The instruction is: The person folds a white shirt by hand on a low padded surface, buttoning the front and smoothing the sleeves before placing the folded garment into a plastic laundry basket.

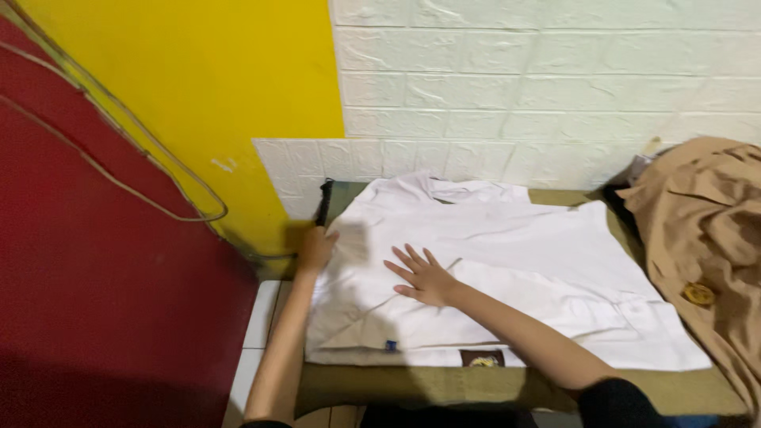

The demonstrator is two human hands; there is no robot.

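A white shirt [507, 269] is lying spread flat across the desk [444, 384], which is covered in an olive-green cloth, and everything else in the room is best placed from that shirt; the person's right hand [424, 277] is resting palm down on the shirt's left half, fingers [406, 262] splayed wide open and gripping nothing, pressing the fabric flat; the left hand [315, 248] is sitting at the shirt's far left edge, its fingers curled closed, seemingly pinching the hem or sleeve there, though the shadow is making it hard to tell exactly what they are holding; just beyond that hand, at the shirt's upper left corner, a dark strap-like thing [324, 202] is standing against the white brick wall [547, 87]; to the right of the shirt a tan garment [705, 238] with a round yellow badge is lying heaped, overlapping the desk's right end; near the shirt's bottom edge a small blue tag and a dark patch are showing; to the left of the shirt a yellow and red wall is rising with thin cables running across it; by my judgement the smoothing and first fold of the left side is the step in hand, and the next move would be calling for the left hand to carry its edge over toward the middle while the right palm is holding the cloth steady.
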